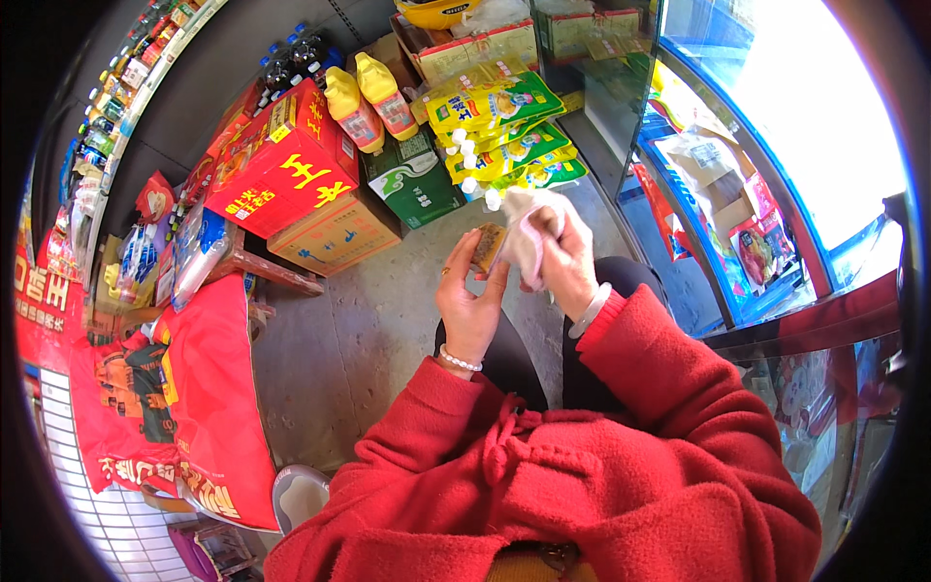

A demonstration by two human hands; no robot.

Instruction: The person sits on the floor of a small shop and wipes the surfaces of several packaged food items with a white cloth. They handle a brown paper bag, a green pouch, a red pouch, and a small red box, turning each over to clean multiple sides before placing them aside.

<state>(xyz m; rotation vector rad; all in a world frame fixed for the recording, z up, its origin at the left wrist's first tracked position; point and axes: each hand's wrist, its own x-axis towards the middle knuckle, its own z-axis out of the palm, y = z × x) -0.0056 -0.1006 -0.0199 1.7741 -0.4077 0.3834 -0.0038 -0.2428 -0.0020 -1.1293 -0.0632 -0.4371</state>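
Observation:
My left hand (pixel 469 298), with a ring and a beaded bracelet at the wrist, grips a small brownish-yellow packet or box (pixel 489 246) by its sides. In my right hand (pixel 567 258) is a bunched white cloth with a pink edge (pixel 529 225). The cloth lies against or right beside the packet's right side and hides part of it. A pale bangle circles my right wrist. Both hands are held up before me, above my knees and the concrete floor (pixel 378 327).
Ahead stand red drink cartons (pixel 291 160) on a cardboard box (pixel 334 233), a green carton (pixel 414 178), yellow jugs (pixel 385 94) and stacked yellow-green bags (pixel 509 131). A glass display case (pixel 807 407) is at my right, a red-draped stand (pixel 211 385) at my left.

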